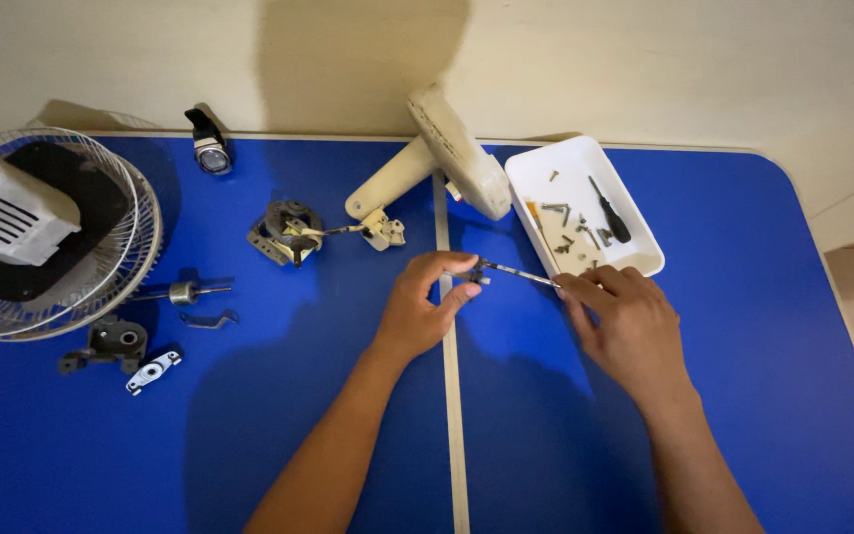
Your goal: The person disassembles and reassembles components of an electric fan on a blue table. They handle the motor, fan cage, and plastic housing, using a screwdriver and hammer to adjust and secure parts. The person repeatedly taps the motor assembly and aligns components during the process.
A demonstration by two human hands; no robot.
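1. The left hand point(419, 309) was pinched shut on a small dark part point(476, 276), thumb and forefinger closed around it just above the pale seam of the blue table point(763, 346) — a hold that appeared meant to keep the piece steady in the air.
2. The right hand point(625, 321) was closed around the handle end of a thin screwdriver point(516, 272), whose shaft ran leftward to meet the small dark part; the two hands worked near each other, joined only through tool and piece.
3. Whether the tip sat in a screw head could not be told; the part was too small.
4. A white tray point(635, 262) lay just beside the right hand, holding loose screws point(570, 237) and a black-handled screwdriver point(610, 213) — probably kept close so that small pieces did not roll away.
5. The cream fan stand point(447, 153) lay on its side behind the hands, with a motor core point(284, 232) wired to it at the left.
6. Further left, well apart from the hands, were the wire fan guard point(140, 218) with a white housing point(7, 213) in it, a metal shaft point(185, 291), a bent clip point(208, 318), a dark bracket point(111, 344) and a small white plate point(153, 371).
7. A small torch-like object point(212, 148) stood at the table's far edge.
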